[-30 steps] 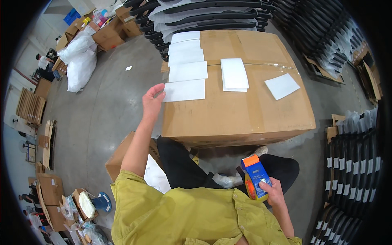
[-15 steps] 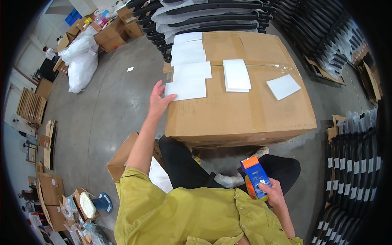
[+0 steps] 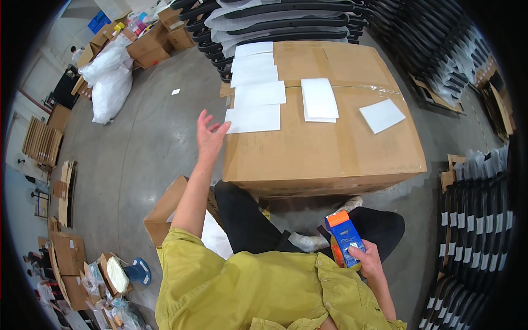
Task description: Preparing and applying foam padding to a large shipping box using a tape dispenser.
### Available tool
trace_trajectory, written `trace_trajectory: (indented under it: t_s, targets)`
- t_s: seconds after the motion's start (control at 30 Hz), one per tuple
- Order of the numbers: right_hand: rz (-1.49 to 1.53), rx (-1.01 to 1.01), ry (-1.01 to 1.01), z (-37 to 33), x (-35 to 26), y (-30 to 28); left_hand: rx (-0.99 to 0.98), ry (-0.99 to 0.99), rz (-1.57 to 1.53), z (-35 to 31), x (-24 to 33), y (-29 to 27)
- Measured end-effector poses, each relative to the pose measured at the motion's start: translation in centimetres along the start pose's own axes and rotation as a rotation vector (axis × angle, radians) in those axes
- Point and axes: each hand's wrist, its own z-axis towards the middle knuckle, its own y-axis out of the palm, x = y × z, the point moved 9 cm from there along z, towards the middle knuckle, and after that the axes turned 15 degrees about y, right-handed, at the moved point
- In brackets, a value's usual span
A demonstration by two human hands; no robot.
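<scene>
My left hand (image 3: 211, 136) is raised beside the left edge of a large cardboard box (image 3: 264, 159). Its fingers are spread, and the thumb tip is at the left corner of the nearest white sheet (image 3: 254, 119). Several such sheets overlap in a column up the box's left side. A folded white piece (image 3: 319, 99) lies mid-box, and a single white sheet (image 3: 382, 116) rests at an angle to the right. Low over my lap, my right hand (image 3: 367, 258) grips a blue handheld device (image 3: 345, 236) with an orange end; its exact kind is unclear.
Stacked black chair-like frames (image 3: 291, 22) with clear wrap stand behind the box, and more stacks (image 3: 476, 231) rise on the right. An open carton (image 3: 165, 212) with white sheets sits by my left leg. White sacks (image 3: 110, 82) and cartons line the far left.
My left hand has drawn slightly left and down off the nearest sheet, its fingers opening wider. That sheet has shifted slightly right. My right hand stays put with the blue device.
</scene>
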Motion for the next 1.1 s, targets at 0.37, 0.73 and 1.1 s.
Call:
trace_trajectory:
  t_s: [0.37, 0.73, 1.1]
  targets:
    - [-0.059, 0.007, 0.005, -0.2, -0.3, -0.1, -0.273, 0.722, 0.316, -3.1, 12.1, 8.5]
    - [-0.036, 0.052, -0.002, -1.8, 0.5, 0.0, -0.711, 0.657, 0.612, -2.0, 11.8, 25.0]
    - [-0.067, 0.159, -0.051, -1.9, 0.9, -2.3, -0.305, 1.230, 0.726, -5.9, 18.8, 22.6]
